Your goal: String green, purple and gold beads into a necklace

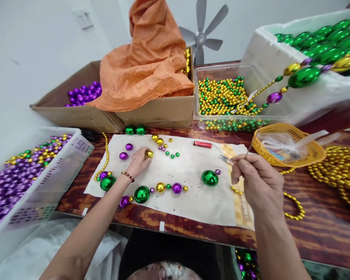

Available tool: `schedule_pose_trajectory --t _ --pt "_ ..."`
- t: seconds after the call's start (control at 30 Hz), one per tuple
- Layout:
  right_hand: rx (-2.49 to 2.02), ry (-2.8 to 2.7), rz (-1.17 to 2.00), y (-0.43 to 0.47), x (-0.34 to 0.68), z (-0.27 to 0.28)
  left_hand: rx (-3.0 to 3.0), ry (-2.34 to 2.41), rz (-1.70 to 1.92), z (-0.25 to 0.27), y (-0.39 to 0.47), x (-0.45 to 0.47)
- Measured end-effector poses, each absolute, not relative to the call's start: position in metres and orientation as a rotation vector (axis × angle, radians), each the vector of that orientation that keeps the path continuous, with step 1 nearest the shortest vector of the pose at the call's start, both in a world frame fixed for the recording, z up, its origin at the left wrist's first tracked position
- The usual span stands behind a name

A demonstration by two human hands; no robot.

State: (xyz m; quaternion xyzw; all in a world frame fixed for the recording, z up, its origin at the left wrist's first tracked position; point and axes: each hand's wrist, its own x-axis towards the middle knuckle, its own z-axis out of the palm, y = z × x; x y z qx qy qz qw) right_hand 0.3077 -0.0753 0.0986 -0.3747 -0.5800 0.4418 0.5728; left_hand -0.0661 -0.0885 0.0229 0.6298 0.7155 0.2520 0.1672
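Note:
My left hand (139,162) reaches over the white cloth (192,206), its fingers closed round a shiny gold bead (148,154). At the right, my right hand (258,179) pinches a thin needle (249,149) between thumb and fingers. Pointed metal tips, like small snips (226,159), show beside that hand; whether it also holds them is unclear. A large green bead (210,178) with a small purple one lies between my hands. In front of my left hand runs a strung row of beads with a big green bead (142,194) and a purple bead (177,188).
Loose gold beads (160,141) and a red-handled item (202,144) lie on the cloth. Behind stand a cardboard box (157,112) under orange fabric (146,66), a clear bin (242,70) and a foam box (256,46). A yellow basket (306,157) and a white crate (76,144) flank them.

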Motion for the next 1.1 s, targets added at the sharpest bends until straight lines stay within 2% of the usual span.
schedule_pose_trajectory --t 0.17,0.4,0.67,1.1 --pt "-0.95 -1.545 1.113 -0.087 0.301 0.085 1.42 1.647 1.168 0.047 -0.086 -0.043" --pt "-1.007 -1.789 1.236 -0.103 0.281 0.043 0.915 1.187 1.382 0.091 -0.083 0.016" --pt "-0.998 -1.698 1.2 -0.119 0.274 0.029 0.507 0.938 1.411 0.097 -0.077 0.042" --pt "-1.008 -1.654 1.174 -0.127 0.266 0.023 0.425 0.914 1.434 0.092 -0.076 0.051"
